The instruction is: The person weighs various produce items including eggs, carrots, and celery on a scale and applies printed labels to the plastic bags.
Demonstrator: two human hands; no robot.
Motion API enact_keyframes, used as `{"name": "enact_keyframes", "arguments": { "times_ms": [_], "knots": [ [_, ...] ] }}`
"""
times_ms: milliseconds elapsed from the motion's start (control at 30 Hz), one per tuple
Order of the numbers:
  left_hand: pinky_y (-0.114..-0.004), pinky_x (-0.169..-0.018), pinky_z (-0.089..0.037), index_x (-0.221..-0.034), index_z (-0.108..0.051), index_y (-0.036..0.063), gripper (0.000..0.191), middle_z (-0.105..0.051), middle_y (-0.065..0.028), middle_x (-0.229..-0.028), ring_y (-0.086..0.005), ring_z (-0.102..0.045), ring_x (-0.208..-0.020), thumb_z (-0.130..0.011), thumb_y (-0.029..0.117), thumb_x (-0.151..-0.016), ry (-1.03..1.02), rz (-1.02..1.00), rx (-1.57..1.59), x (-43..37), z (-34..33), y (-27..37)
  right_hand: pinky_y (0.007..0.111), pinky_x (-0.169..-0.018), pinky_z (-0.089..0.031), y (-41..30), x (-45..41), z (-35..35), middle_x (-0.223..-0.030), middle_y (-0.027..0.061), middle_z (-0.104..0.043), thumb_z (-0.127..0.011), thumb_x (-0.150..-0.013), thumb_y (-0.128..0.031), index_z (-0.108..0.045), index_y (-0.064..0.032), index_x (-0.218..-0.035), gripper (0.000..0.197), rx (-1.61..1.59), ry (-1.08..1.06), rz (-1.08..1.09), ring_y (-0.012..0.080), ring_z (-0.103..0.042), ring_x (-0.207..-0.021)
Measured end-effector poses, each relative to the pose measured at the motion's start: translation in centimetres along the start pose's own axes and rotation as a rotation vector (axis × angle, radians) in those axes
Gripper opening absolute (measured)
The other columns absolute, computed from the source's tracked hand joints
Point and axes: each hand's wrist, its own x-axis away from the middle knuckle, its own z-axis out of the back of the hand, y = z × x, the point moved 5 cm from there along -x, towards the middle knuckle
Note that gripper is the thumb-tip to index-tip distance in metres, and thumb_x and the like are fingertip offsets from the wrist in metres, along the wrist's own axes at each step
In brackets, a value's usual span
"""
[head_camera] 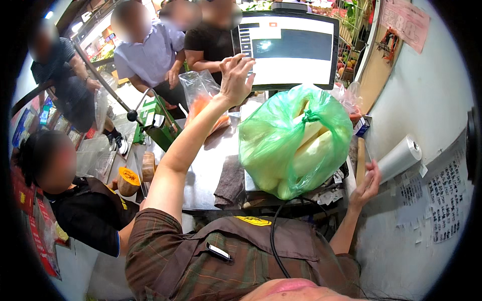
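Note:
My left hand (236, 79) is raised at the left edge of a lit touchscreen monitor (297, 50). Its fingers are spread and hold nothing; whether a fingertip touches the glass cannot be told. Down at the right, my right hand (366, 186) is beside a roll of clear plastic bags (399, 154), with loosely bent fingers and nothing visible in them. Between my arms rests a knotted green plastic bag (260, 146) full of long pale vegetables (314, 154). The bag covers most of the flat surface beneath it, likely a scale.
A clear bag of orange vegetables (201, 105), a green tape dispenser (156, 124), a cut pumpkin (128, 180) and a dark cloth (230, 180) lie leftward on the metal counter (199, 158). A co-worker (90, 214) is close at left. Several people stand across the counter. A wall (440, 113) bounds the right.

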Motion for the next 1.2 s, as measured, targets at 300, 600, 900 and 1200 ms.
{"name": "enact_keyframes", "arguments": {
  "times_ms": [300,600,900,1200],
  "knots": [
    [-0.052,-0.108,-0.008,-0.141,-0.044,0.0259,0.063,-0.044,-0.0033,-0.143,-0.0212,-0.029,-0.138,-0.063,0.013,-0.082,-0.121,-0.149,-0.412,-6.6,-6.7,0.9,0.034,-0.073,-0.045,6.2,7.7,5.8,-0.089,0.0112,-0.063,-0.048,-0.099,-0.013,-0.063,0.0018,-0.108,0.023,0.377,-0.14,-0.167,0.0228,-0.058,-0.081],
    [-0.036,-0.092,-0.043,-0.097,-0.072,0.0079,0.024,-0.072,-0.0075,-0.098,-0.0227,-0.066,-0.096,-0.067,0.007,-0.074,0.238,0.181,0.252,1.5,1.3,-1.0,0.038,-0.081,-0.049,14.8,12.1,5.7,-0.104,0.0173,-0.062,-0.057,-0.095,-0.016,-0.061,0.0032,-0.114,0.027,0.419,-0.414,-0.433,0.0289,-0.062,-0.094],
    [-0.032,-0.095,-0.045,-0.113,-0.061,-0.0086,0.024,-0.067,-0.0147,-0.107,-0.0188,-0.061,-0.1,-0.054,0.004,-0.094,0.012,0.873,0.419,22.3,6.2,-3.0,0.041,-0.116,-0.021,20.6,13.1,-0.8,-0.153,0.0194,-0.021,-0.083,-0.069,-0.029,-0.012,-0.005,-0.151,0.111,0.135,-0.644,-0.436,0.0334,-0.022,-0.142],
    [-0.029,-0.094,-0.044,-0.112,-0.063,-0.0065,0.022,-0.069,-0.0143,-0.104,-0.0167,-0.062,-0.098,-0.054,0.005,-0.095,0.042,0.997,0.559,25.2,7.8,-2.3,0.041,-0.111,-0.03,23.4,12.6,-3.2,-0.139,0.0229,-0.034,-0.085,-0.061,-0.026,-0.022,0.0012,-0.144,0.108,0.175,-0.532,-0.493,0.037,-0.035,-0.131]
  ]
}}
